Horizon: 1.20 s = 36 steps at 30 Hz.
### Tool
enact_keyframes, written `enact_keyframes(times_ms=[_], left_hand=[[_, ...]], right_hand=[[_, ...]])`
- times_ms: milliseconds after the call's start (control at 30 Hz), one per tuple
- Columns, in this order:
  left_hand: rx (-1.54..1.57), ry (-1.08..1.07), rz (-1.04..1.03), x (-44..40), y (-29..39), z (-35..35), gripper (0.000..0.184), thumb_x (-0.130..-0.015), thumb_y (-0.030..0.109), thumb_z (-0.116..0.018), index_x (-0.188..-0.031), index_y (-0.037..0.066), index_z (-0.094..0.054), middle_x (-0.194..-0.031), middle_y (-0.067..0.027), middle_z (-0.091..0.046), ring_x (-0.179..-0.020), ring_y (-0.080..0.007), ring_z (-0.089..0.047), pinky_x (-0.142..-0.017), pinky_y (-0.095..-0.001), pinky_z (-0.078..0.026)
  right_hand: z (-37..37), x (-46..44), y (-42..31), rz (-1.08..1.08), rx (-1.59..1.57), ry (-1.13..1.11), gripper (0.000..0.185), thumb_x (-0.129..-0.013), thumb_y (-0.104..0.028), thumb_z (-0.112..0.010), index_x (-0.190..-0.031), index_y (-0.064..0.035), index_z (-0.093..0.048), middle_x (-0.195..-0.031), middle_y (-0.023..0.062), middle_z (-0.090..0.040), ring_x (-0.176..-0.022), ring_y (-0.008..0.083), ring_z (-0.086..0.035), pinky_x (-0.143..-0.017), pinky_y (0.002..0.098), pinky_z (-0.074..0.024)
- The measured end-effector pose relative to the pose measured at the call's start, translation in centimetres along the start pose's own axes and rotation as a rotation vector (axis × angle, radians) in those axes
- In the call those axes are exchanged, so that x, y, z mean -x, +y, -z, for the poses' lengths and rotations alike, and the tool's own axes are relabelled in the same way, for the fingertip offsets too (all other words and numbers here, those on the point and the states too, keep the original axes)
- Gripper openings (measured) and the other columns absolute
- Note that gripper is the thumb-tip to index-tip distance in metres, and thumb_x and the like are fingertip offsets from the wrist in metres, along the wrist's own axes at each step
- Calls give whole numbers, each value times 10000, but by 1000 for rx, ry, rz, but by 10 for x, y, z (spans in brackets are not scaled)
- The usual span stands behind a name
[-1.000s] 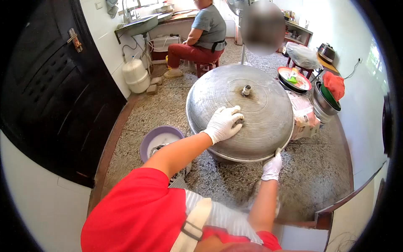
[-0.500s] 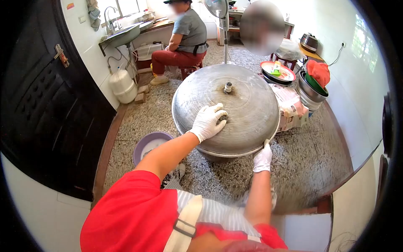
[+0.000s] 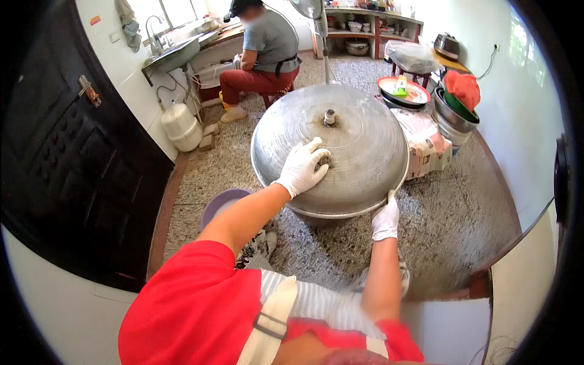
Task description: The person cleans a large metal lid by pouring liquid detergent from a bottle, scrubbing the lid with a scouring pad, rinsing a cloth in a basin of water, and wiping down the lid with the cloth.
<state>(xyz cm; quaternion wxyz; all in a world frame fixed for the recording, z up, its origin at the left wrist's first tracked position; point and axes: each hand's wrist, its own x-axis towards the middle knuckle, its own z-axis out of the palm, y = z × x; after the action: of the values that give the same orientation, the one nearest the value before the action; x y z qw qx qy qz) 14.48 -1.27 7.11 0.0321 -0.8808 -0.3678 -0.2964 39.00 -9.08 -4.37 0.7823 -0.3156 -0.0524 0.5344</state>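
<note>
Lid [image 3: 365, 140], round, is sitting above the floor [image 3: 450, 213], spreading ahead and rightward of the left hand [image 3: 300, 168], whose half-curled fingers are holding a scrubber [image 3: 324, 162] near the knob [image 3: 329, 117]; the right hand [image 3: 385, 220], farther from the knob, is clasping the near-right rim.

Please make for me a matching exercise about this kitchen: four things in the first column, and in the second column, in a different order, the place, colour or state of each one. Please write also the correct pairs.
1. Left hand
2. Right hand
3. Basin
4. Tank

A. White, below the sink
B. At the rim of the metal lid
C. Purple, partly hidden
D. Holding a dark pad on the lid's top

Pairs: 1-D, 2-B, 3-C, 4-A
</note>
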Motion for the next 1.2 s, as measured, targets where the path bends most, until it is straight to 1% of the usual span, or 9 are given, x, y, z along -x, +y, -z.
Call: enact_keyframes(times_ms=[167,300,467,600,767,900,1033,1100,1200], left_hand=[[380,-19,85,7,-48,-49,517,-811,245,-681,-1266,75,-503,-1395,-240,-434,-1277,-408,-421,-1090,-463,-311],[165,-64,-48,13,-27,-12,508,-793,172,-674,-1273,86,-530,-1442,-243,-379,-1296,-434,-379,-1093,-463,-309],[269,-70,-35,28,2,6,452,-754,-28,-651,-1191,86,-628,-1324,-177,-527,-1211,-347,-499,-1043,-408,-391],[325,-191,-59,41,26,17,363,-759,-11,-677,-1113,70,-670,-1276,-152,-569,-1199,-339,-517,-1031,-389,-407],[268,-325,-220,-24,61,-14,279,-809,18,-674,-1085,52,-696,-1323,-149,-569,-1256,-308,-512,-1050,-366,-409],[396,-312,-341,-101,76,-77,200,-827,54,-667,-1022,41,-710,-1247,-162,-617,-1167,-312,-581,-1004,-358,-444],[376,-369,-261,-162,103,-116,189,-823,83,-659,-1001,46,-712,-1193,-170,-638,-1123,-309,-605,-982,-350,-455],[365,-414,-172,-168,105,-120,187,-821,90,-655,-993,44,-713,-1184,-173,-640,-1123,-307,-605,-980,-350,-455],[381,-314,-343,-143,87,-111,197,-823,75,-638,-1003,52,-712,-1173,-182,-642,-1148,-305,-593,-999,-366,-447]], right_hand=[[-9,4,-7,29,-59,-150,647,-1006,-435,-434,-1487,-34,-272,-1535,169,-285,-1377,334,-321,-1152,450,-259],[-8,-10,3,-69,-265,-30,569,-1023,-353,-435,-1441,19,-329,-1464,189,-396,-1325,332,-400,-1126,451,-311],[-15,-8,4,-69,-291,50,539,-1025,-326,-440,-1413,41,-366,-1432,199,-434,-1276,332,-459,-1090,448,-368],[-18,1,0,-85,-297,68,535,-1022,-315,-452,-1407,47,-371,-1428,196,-436,-1262,326,-472,-1084,441,-379],[-31,17,-9,-121,-310,44,511,-1038,-310,-398,-1406,43,-366,-1416,203,-440,-1255,326,-478,-1090,447,-370],[-21,6,3,-74,-378,-40,471,-1045,-307,-372,-1377,27,-396,-1357,185,-493,-1230,304,-498,-1083,444,-379],[-18,-3,18,-52,-330,74,441,-1038,-297,-400,-1326,32,-452,-1273,162,-545,-1114,286,-547,-1006,409,-423],[-18,-6,17,-25,-329,70,431,-1034,-292,-409,-1305,38,-472,-1238,157,-561,-1061,276,-559,-966,397,-439],[-24,3,16,-82,-366,117,436,-1037,-292,-398,-1310,40,-468,-1247,164,-559,-1083,281,-563,-965,412,-448]])
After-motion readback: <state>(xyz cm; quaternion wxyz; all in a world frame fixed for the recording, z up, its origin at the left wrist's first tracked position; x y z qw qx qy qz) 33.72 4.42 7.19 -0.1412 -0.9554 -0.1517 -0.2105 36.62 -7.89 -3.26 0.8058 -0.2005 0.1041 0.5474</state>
